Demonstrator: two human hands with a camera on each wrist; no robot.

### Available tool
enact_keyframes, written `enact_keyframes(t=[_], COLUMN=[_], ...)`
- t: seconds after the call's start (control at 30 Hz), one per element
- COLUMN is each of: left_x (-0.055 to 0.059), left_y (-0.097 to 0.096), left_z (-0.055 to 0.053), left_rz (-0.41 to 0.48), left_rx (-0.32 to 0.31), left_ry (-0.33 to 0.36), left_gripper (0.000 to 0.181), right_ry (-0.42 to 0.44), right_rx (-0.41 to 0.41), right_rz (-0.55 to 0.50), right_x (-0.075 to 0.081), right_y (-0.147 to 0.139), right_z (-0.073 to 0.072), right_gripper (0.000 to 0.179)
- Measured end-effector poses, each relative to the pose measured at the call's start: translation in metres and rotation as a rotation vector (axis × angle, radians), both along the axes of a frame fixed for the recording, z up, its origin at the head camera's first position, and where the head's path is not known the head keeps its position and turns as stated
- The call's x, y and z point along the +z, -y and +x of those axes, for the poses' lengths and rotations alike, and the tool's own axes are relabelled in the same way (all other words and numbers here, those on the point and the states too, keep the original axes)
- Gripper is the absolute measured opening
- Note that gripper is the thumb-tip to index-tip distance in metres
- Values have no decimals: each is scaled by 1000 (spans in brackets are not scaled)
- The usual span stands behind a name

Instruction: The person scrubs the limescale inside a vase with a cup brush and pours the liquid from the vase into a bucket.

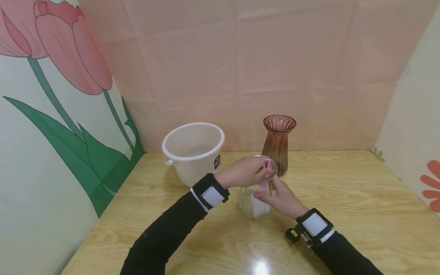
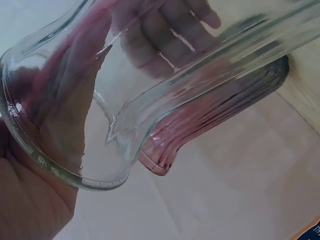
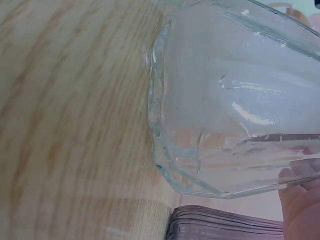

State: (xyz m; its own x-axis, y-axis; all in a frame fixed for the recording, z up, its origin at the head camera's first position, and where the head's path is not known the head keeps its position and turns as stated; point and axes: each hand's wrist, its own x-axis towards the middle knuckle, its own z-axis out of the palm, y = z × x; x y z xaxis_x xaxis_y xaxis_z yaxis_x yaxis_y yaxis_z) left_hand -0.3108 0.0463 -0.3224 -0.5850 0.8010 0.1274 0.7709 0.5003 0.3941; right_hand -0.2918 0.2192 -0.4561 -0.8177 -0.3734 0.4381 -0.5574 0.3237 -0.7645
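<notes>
A clear glass vase stands on the table in the middle of the head view. My left hand is at its mouth and grips the pink handle of a sponge brush. The brush's white head is down inside the vase, seen through the glass. Around the vase's neck, my right hand holds it from the right side. The left wrist view shows the vase's rim close up, with right-hand fingers showing through the glass. In the right wrist view the vase's base meets the wood.
A white bucket with a dark label stands behind and left of the vase. Just behind on the right is a reddish-brown ribbed glass vase. The wooden table ends at a pink-covered back wall.
</notes>
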Motion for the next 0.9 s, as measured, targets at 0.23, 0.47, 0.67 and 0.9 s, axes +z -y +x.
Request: enact_keyframes(t=[0.23,0.47,0.67,0.9], left_x=[-1,-2,-9,-13], left_y=[3,6,7,8], left_z=[0,1,2,2], left_rz=[82,184,293,370], left_rx=[24,57,120,138], left_ry=[83,72,68,5], left_gripper=[15,19,17,18], right_ry=[15,16,20,45], right_rx=[-9,9,21,34], right_rz=[-9,-3,-11,-33], right_x=[6,35,36,34], right_y=[1,10,11,10], right_z=[4,23,23,22], right_gripper=[94,93,93,92])
